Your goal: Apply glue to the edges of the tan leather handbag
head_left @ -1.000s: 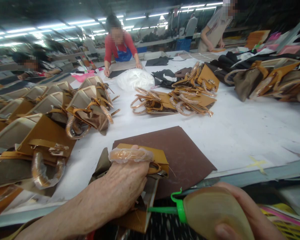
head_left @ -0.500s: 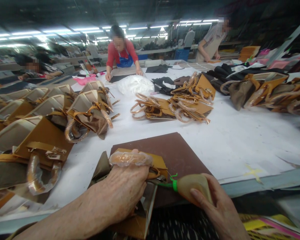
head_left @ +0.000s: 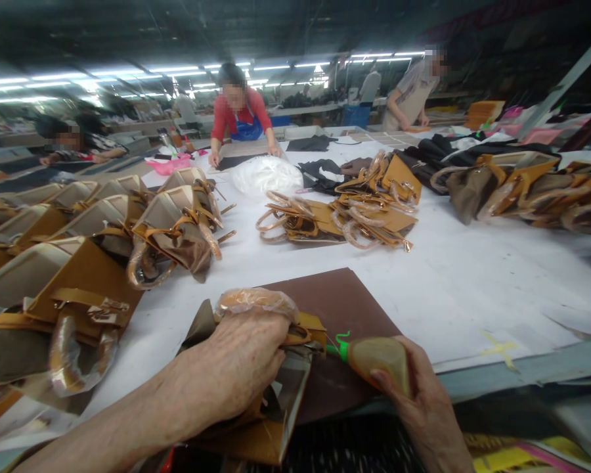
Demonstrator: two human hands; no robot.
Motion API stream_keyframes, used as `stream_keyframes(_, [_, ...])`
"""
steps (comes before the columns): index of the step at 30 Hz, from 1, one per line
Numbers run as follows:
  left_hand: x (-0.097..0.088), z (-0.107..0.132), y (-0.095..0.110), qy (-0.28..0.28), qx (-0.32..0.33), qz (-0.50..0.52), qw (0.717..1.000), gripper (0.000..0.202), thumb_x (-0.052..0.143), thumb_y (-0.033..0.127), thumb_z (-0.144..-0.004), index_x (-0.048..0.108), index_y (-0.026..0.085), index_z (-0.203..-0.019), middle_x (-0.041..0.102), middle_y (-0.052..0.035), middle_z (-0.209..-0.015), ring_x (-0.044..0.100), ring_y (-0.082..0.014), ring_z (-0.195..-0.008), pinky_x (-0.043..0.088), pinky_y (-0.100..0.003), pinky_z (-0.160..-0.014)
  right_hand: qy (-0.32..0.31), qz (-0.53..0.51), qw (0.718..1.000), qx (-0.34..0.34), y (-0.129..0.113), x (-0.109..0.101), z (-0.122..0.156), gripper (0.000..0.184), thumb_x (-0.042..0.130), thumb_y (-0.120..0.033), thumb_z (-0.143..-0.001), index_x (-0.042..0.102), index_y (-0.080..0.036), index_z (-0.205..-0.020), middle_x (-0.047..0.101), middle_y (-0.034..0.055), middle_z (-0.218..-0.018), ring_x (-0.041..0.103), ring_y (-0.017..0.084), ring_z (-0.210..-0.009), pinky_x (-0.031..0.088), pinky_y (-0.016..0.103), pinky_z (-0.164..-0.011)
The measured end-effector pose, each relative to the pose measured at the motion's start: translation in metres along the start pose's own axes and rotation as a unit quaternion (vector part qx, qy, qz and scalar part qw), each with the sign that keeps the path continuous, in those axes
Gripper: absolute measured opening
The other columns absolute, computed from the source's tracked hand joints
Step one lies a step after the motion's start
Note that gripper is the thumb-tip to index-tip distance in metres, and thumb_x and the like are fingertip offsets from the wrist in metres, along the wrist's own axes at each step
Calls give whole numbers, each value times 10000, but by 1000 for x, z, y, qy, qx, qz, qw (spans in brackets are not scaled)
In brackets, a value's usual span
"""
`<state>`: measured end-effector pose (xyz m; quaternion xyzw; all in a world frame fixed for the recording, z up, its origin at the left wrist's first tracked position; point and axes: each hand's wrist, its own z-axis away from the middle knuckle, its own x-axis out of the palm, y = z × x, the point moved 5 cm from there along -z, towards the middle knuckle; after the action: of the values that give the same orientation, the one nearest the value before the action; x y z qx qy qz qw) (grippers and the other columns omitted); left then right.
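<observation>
My left hand (head_left: 249, 364) is closed on a tan and olive handbag (head_left: 261, 437) at the table's front edge, its fingers mostly hidden under the bag's parts. A plastic-wrapped handle (head_left: 256, 301) arches over the knuckles. My right hand (head_left: 426, 394) grips a squeeze glue bottle (head_left: 379, 361) with a green cap, lying sideways. The bottle's green nozzle points left, and its tip meets the bag's tan edge; whether it touches cannot be made out. Beneath the bag and bottle lies a brown board (head_left: 339, 309).
Rows of similar bags (head_left: 93, 263) stand at left, with more bags (head_left: 345, 213) mid-table and others (head_left: 526, 184) at right. A white plastic bag (head_left: 266, 175) lies farther back. A co-worker in red (head_left: 239, 108) leans over the far side; other people work beyond.
The bottle's nozzle has shifted up slightly, from below the bag's tan flap to its edge. My left hand still holds the bag. The whole view has tilted a little upward.
</observation>
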<state>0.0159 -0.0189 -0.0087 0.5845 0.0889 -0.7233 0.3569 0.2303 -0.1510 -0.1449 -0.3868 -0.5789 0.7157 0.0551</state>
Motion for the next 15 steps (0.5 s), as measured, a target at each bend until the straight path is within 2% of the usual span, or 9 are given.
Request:
stream_keyframes(2, [-3, -3, -1, 10, -12, 6, 1000, 157, 395, 144, -769, 545, 178, -798, 562, -45, -824, 535, -217, -769, 415, -361, -723, 23, 8, 999, -21, -2, 0, -3, 570, 569, -606, -688, 457, -225, -1096, 578, 71, -996, 553, 289, -902, 434, 436, -801])
stream_keyframes(7, [-5, -7, -2, 32, 6, -4, 999, 158, 417, 156, -736, 545, 188, -824, 556, -35, -839, 531, -212, -780, 400, -361, -735, 42, 11, 995, -89, -10, 3, -2, 532, 577, -574, -717, 470, -222, -1102, 584, 78, -1037, 559, 286, -926, 449, 429, -829])
stream_keyframes(13, [-27, -14, 6, 32, -13, -19, 999, 225, 436, 97, -687, 590, 161, -837, 577, -61, -835, 548, -217, -812, 421, -327, -747, 17, 41, 970, -238, -26, -2, 2, 476, 604, -356, -779, 422, -195, -1187, 537, 103, -1153, 528, 273, -1025, 444, 395, -888])
stream_keyframes(15, [-35, -17, 11, 50, 0, -22, 998, 241, 443, 92, -669, 598, 158, -840, 584, -67, -845, 552, -213, -808, 427, -315, -742, 47, 37, 973, -222, -31, -12, 1, 473, 606, -371, -772, 435, -200, -1179, 540, 98, -1142, 532, 280, -1010, 455, 399, -870])
